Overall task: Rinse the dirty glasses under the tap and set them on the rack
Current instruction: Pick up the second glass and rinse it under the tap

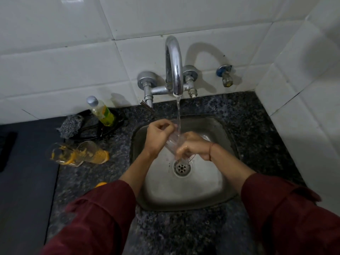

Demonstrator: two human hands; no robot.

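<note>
Maroon sleeves (103, 214), left hand (158, 137) fingers pinching glass (171, 139) rim, right hand (193, 146) fingers gripping its base, under running tap (173, 67)

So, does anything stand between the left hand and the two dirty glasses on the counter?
Nothing visible does. Only bare counter lies between the left hand, which grips the clear glass, and the dirty glasses. The soap bottle stands farther back.

Clear glass (172, 139) partly behind the right hand (193, 145); orange scrap (100, 184) half under left sleeve (103, 208).
</note>
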